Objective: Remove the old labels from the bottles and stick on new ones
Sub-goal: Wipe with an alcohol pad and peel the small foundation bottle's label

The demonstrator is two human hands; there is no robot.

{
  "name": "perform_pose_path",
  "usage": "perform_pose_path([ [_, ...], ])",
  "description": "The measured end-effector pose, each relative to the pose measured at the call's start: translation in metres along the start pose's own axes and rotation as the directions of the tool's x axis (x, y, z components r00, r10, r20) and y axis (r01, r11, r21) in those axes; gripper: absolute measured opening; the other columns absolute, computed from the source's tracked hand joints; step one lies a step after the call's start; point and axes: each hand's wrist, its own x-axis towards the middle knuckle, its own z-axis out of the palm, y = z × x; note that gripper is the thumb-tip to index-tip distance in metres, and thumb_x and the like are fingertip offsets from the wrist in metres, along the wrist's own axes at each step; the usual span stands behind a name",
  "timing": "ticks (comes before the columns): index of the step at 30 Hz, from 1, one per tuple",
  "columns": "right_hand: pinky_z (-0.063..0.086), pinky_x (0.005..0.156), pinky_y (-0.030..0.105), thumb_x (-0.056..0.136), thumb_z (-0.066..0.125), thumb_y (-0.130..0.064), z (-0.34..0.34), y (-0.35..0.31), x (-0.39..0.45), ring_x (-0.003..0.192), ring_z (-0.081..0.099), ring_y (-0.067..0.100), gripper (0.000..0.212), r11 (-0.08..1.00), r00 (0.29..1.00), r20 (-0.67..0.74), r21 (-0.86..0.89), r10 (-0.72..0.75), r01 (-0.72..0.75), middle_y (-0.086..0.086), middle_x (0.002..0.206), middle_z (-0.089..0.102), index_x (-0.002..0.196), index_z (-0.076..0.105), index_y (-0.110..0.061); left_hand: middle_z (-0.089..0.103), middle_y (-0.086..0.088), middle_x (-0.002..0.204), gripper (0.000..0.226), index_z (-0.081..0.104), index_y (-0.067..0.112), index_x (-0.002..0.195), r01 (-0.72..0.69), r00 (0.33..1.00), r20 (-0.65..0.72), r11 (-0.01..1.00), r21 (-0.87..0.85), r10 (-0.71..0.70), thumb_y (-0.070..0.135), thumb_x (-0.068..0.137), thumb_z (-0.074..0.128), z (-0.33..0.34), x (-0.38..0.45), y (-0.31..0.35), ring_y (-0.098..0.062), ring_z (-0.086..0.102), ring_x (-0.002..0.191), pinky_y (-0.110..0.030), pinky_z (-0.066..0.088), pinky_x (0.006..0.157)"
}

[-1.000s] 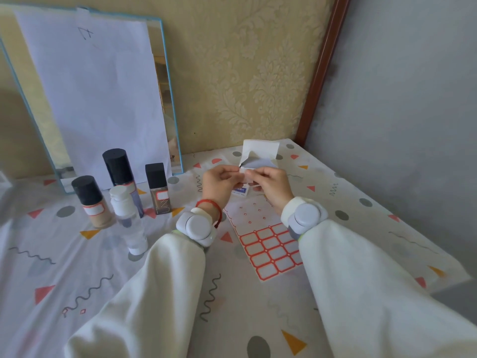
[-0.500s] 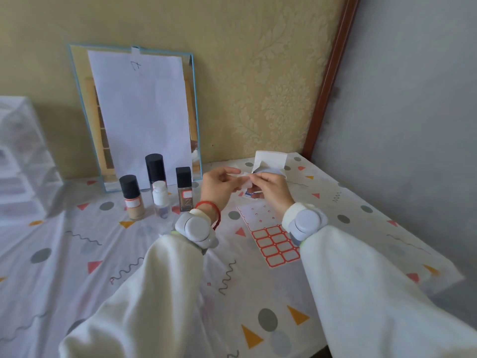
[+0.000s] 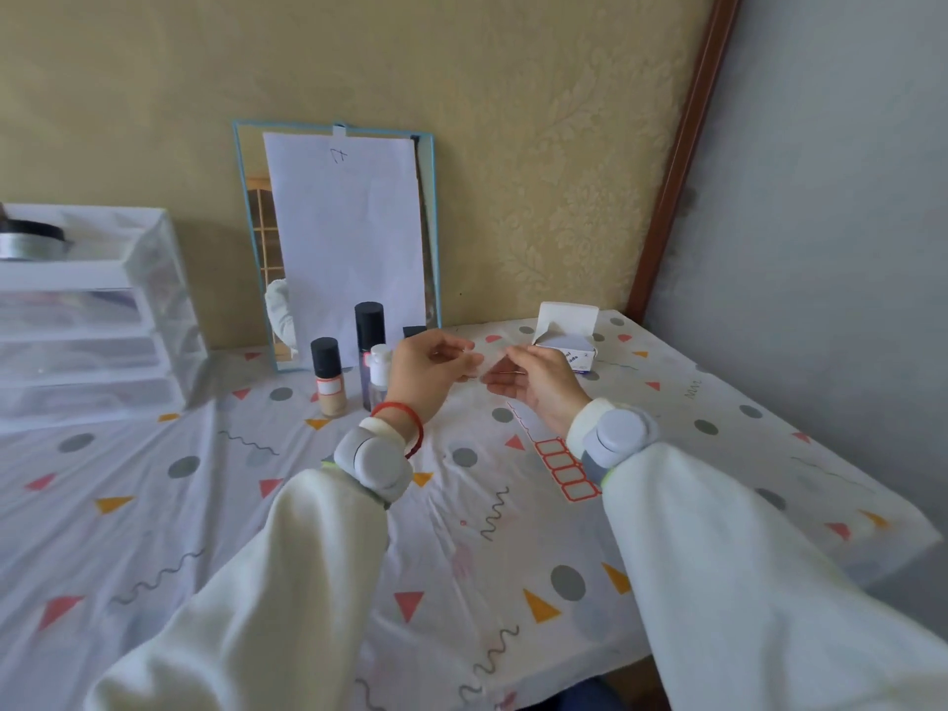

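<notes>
Both hands up over the table [image 3: 256, 531], left hand [image 3: 426, 374] and right hand [image 3: 538, 384] each pinching one small pale item, too blurred to name. Bottles [image 3: 328, 377] bunched by the mirror [image 3: 433, 223], label sheet [image 3: 564, 469] under the right wrist, likely staged within reach.

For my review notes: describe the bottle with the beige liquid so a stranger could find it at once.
Find the blue-framed mirror leaning on the yellow wall. The bottles stand before it; the beige bottle is leftmost. Only it shows tan contents, under a black cap, with a red-bordered white label.
</notes>
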Motion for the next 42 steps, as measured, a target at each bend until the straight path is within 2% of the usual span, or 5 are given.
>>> perform_pose_path([
  [5, 0.057, 0.075, 0.035, 0.088, 0.061, -0.048, 0.018, 0.008, -0.006, 0.086, 0.072, 0.029, 0.036, 0.989, 0.992, 0.104, -0.136, 0.066, -0.051, 0.007, 0.086, 0.073, 0.100, 0.066, -0.014, 0.063, -0.013, 0.077, 0.011, 0.069, 0.007, 0.087, -0.054, 0.998, -0.013, 0.991, 0.124, 0.056, 0.001, 0.079, 0.073, -0.021, -0.017, 0.008, -0.017, 0.063, 0.066, -0.017, 0.054, 0.061],
  [12, 0.053, 0.075, 0.024, 0.085, 0.071, -0.012, 0.037, 0.032, -0.014, 0.085, 0.068, 0.015, 0.006, 0.986, 0.970, 0.245, -0.164, 0.005, 0.037, 0.002, 0.088, 0.073, 0.090, 0.074, -0.011, 0.067, -0.016, 0.081, 0.016, 0.069, 0.002, 0.090, -0.076, 0.994, -0.055, 0.953, 0.292, 0.096, 0.010, 0.079, 0.077, -0.057, -0.043, 0.002, -0.025, 0.062, 0.068, -0.028, 0.053, 0.065],
  [25, 0.058, 0.068, 0.023, 0.073, 0.082, -0.023, 0.060, 0.065, 0.001, 0.068, 0.067, 0.009, 0.019, 0.855, 0.965, 0.198, -0.455, -0.174, 0.247, 0.001, 0.072, 0.070, 0.084, 0.067, -0.023, 0.063, -0.013, 0.085, 0.016, 0.069, 0.006, 0.077, 0.048, 0.995, -0.100, 0.908, 0.416, -0.007, 0.020, 0.079, 0.077, -0.092, -0.050, -0.040, -0.025, 0.055, 0.075, -0.036, 0.050, 0.071],
  [31, 0.060, 0.073, 0.031, 0.080, 0.077, -0.018, 0.069, 0.070, 0.018, 0.080, 0.068, 0.018, 0.029, 0.863, 0.956, 0.180, -0.416, -0.232, 0.287, 0.006, 0.082, 0.069, 0.107, 0.069, -0.012, 0.063, -0.004, 0.106, 0.018, 0.069, -0.002, 0.080, -0.002, 0.994, -0.098, 0.929, 0.369, 0.041, 0.014, 0.080, 0.075, -0.096, -0.026, -0.043, -0.010, 0.057, 0.093, 0.001, 0.038, 0.074],
  [42, 0.056, 0.083, 0.033, 0.084, 0.073, -0.024, 0.074, 0.089, 0.029, 0.089, 0.065, 0.014, 0.029, 0.889, 0.958, 0.171, -0.364, -0.230, 0.278, 0.008, 0.098, 0.070, 0.112, 0.068, -0.025, 0.074, -0.002, 0.080, 0.014, 0.062, 0.003, 0.073, -0.019, 0.996, -0.087, 1.000, 0.006, 0.020, 0.007, 0.082, 0.072, -0.097, -0.016, -0.082, -0.018, 0.069, 0.099, -0.031, 0.055, 0.087],
])
